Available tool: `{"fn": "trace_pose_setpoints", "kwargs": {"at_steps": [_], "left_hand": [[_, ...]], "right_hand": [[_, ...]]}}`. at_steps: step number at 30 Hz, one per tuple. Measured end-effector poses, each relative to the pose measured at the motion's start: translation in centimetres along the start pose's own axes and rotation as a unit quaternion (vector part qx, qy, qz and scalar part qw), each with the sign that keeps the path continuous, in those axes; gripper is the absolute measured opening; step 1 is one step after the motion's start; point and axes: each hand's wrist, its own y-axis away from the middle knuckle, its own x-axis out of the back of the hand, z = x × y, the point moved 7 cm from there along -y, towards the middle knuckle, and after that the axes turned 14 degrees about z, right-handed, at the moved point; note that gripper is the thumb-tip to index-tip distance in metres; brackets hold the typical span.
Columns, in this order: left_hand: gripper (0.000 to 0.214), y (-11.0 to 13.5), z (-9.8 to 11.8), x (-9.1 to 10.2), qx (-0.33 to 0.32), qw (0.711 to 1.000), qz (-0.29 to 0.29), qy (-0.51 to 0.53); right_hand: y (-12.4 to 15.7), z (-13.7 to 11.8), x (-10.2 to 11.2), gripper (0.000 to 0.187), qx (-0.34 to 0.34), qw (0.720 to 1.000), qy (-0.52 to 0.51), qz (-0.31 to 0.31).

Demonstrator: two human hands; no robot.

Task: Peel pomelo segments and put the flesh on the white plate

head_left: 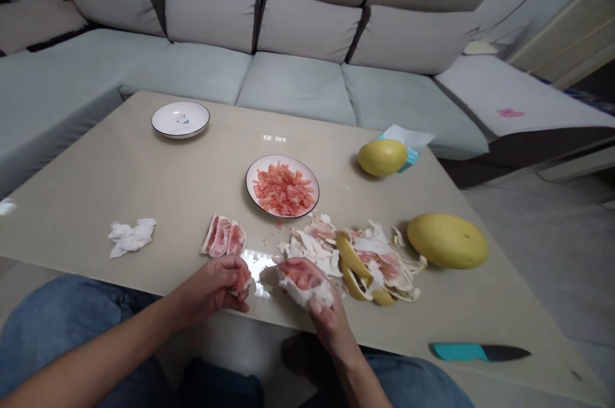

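Note:
In my left hand [218,286] is a small piece of pink pomelo flesh [242,280], pinched between thumb and fingers. My right hand [329,315] grips a pomelo segment [303,280], its white membrane folded back and the pink pulp facing up. Both hands are over the table's near edge, a short gap between them. Just beyond my left hand lie several unpeeled segments [222,236] side by side. A white plate [314,204] farther back carries a heap of loose pink pulp [282,189]. Peel and membrane scraps [353,257] are piled beyond my right hand.
Two whole yellow pomelos, one near [446,240] and one far [382,157], sit at right, the far one against a tissue pack [408,144]. A knife [480,351] lies near the front right edge. At left are a crumpled tissue [131,237] and another plate [180,120].

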Motion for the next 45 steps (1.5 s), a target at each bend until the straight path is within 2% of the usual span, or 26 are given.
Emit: {"fn": "trace_pose_setpoints", "kwargs": {"at_steps": [3,6,10,13,16,19,23,29,32,35,37,41,45], "left_hand": [[0.010,-0.1,0.1,-0.2,0.004,1.000,-0.002,-0.014],[0.013,-0.4,-0.3,0.2,0.021,1.000,0.016,-0.009],[0.017,-0.8,-0.8,1.2,0.040,0.998,0.054,0.020],[0.020,-0.8,-0.8,1.5,0.041,0.997,0.062,0.028],[0.020,-0.6,-0.4,1.4,0.014,0.998,0.068,-0.010],[0.024,-0.4,0.6,1.2,-0.057,0.990,0.093,-0.091],[0.027,-0.1,1.5,0.0,-0.141,0.974,0.088,-0.156],[0.025,0.0,1.4,-1.1,-0.140,0.975,0.071,-0.157],[0.025,0.1,1.4,-1.2,-0.141,0.974,0.068,-0.166],[0.023,0.2,1.2,-1.2,-0.142,0.969,0.064,-0.191],[0.022,0.3,1.0,-1.4,-0.136,0.967,0.056,-0.209],[0.023,0.2,0.2,-1.5,-0.113,0.969,0.039,-0.217],[0.023,-0.1,-0.2,-1.4,-0.116,0.970,0.032,-0.210]], "right_hand": [[-0.5,-0.3,0.5,0.058,0.036,0.998,0.042,0.023],[-0.8,-1.1,0.0,0.048,0.108,0.982,0.148,0.049],[-0.7,-0.4,-1.2,0.065,0.181,0.946,0.261,0.066],[-0.4,0.7,-2.1,0.073,0.221,0.924,0.311,0.035],[0.0,0.4,-2.6,0.077,0.250,0.903,0.349,0.007],[0.5,-1.7,-2.4,0.080,0.246,0.909,0.338,0.009],[1.2,-4.5,-3.0,0.061,0.216,0.946,0.240,-0.029],[0.5,-6.9,-3.9,0.037,0.276,0.935,0.204,-0.083],[-0.2,-7.7,-4.0,0.032,0.294,0.928,0.200,-0.114],[-0.8,-7.9,-3.7,0.028,0.272,0.942,0.163,-0.112],[-1.1,-7.4,-3.4,0.024,0.230,0.959,0.127,-0.107],[-1.3,-4.9,-3.0,0.013,0.089,0.990,0.070,-0.087],[-1.2,-2.6,-3.1,0.015,-0.049,0.996,0.006,-0.073]]}}
